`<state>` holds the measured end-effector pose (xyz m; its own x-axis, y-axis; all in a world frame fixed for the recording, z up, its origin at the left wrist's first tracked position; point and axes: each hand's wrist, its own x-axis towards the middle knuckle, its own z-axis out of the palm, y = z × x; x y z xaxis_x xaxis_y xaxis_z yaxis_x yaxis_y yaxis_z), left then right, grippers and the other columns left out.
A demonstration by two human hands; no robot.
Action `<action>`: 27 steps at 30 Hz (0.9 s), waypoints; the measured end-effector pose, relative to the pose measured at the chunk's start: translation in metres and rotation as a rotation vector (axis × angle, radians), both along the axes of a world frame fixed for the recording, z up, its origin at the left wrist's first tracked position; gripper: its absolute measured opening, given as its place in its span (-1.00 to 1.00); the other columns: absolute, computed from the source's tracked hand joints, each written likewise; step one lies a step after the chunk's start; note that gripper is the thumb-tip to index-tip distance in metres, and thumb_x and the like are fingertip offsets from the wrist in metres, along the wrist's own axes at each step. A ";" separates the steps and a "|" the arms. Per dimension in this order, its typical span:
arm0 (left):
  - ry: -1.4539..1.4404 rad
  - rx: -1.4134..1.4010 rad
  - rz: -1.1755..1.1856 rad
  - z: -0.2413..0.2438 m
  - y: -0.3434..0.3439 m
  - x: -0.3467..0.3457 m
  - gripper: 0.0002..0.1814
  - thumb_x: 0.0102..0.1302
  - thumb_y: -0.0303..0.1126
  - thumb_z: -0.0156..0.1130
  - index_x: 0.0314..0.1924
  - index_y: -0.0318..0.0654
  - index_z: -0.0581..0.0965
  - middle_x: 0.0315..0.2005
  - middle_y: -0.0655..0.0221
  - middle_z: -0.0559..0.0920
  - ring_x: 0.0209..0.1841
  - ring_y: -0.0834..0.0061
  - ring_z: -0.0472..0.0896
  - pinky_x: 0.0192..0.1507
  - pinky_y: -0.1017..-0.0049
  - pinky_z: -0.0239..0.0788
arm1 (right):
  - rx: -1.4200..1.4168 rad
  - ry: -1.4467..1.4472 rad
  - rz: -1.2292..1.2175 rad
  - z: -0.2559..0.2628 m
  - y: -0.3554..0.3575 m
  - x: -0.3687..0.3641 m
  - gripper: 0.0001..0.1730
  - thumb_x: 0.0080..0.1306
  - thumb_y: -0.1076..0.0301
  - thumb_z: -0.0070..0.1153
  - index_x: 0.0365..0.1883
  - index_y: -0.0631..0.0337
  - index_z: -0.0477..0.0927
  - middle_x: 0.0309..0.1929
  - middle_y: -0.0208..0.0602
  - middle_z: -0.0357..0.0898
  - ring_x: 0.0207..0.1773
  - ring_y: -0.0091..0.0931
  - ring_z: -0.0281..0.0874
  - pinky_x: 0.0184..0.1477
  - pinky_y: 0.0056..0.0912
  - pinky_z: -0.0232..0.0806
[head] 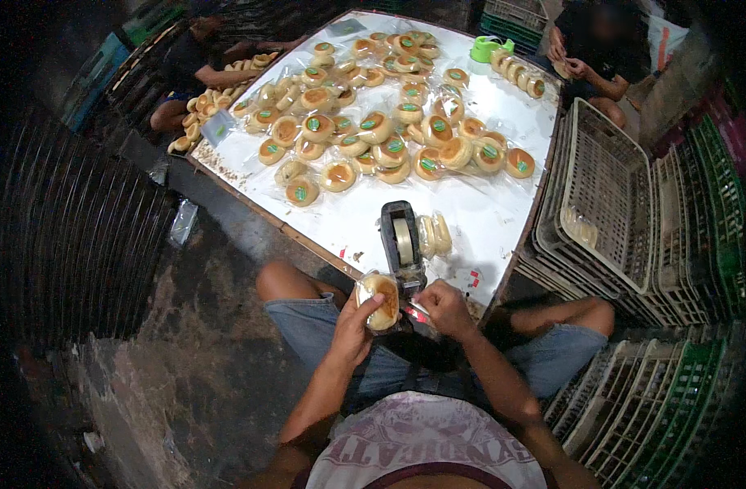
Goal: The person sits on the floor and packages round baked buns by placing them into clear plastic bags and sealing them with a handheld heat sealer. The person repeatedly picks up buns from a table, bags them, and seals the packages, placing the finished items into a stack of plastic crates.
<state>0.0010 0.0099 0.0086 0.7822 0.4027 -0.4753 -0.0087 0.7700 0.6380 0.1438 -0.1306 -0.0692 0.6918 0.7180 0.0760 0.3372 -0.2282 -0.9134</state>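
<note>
My left hand (355, 324) grips a round golden-brown bun (382, 301) in a clear plastic wrapper, thumb across its browned face. Just right of it, my right hand (447, 308) is curled with its fingertips close to the cutting end of a black tape dispenser (390, 221). Whether a strip of tape is between those fingertips is too small to tell. A roll of pale tape (403, 241) sits in the dispenser. Beside that, several wrapped buns (434, 235) stand on edge. Below my right fingertips is a small red-and-clear piece (417, 314).
Many wrapped buns with green labels (373, 127) cover the white table (311, 238). A bright green tape dispenser (490, 49) stands at the far right. Stacked plastic crates (611, 183) line the right side, dark stacked trays (85, 238) the left. Two people sit across, one handling a bun (562, 68).
</note>
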 end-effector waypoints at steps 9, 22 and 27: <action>-0.009 0.531 -0.367 -0.010 -0.017 0.011 -0.18 0.25 -0.54 0.29 0.48 -0.30 0.16 0.20 0.27 0.47 0.21 0.46 0.45 0.26 0.46 0.29 | 0.001 0.111 0.395 0.108 -0.007 0.009 -0.60 0.25 0.13 0.37 -0.48 0.30 0.55 -0.45 -0.24 0.52 -0.36 -0.39 0.51 -0.27 -0.31 0.34; -0.065 0.188 -0.277 0.022 0.026 0.034 -0.35 0.54 0.02 0.02 0.37 -0.37 0.32 0.15 0.17 0.55 0.25 0.35 0.47 0.26 0.35 0.34 | 0.183 0.192 -0.122 0.079 -0.004 0.029 -0.54 0.35 0.12 0.31 -0.02 0.30 0.49 -0.15 -0.22 0.64 -0.17 -0.44 0.59 -0.04 -0.34 0.44; 0.338 1.434 -0.095 -0.028 0.145 0.122 -0.18 0.21 0.06 0.41 0.25 -0.46 0.41 0.16 -0.12 0.50 0.25 0.01 0.45 0.29 0.18 0.27 | -0.004 -0.516 -0.616 -0.011 0.018 0.101 -0.49 0.36 0.34 0.18 0.21 0.39 0.41 0.07 0.13 0.55 0.12 -0.09 0.55 0.18 -0.17 0.38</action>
<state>0.1233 0.1551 -0.0196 0.7677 0.6305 0.1145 0.3058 -0.5176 0.7991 0.2447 -0.1127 -0.0807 0.8421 0.2197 0.4926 0.5291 -0.5132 -0.6757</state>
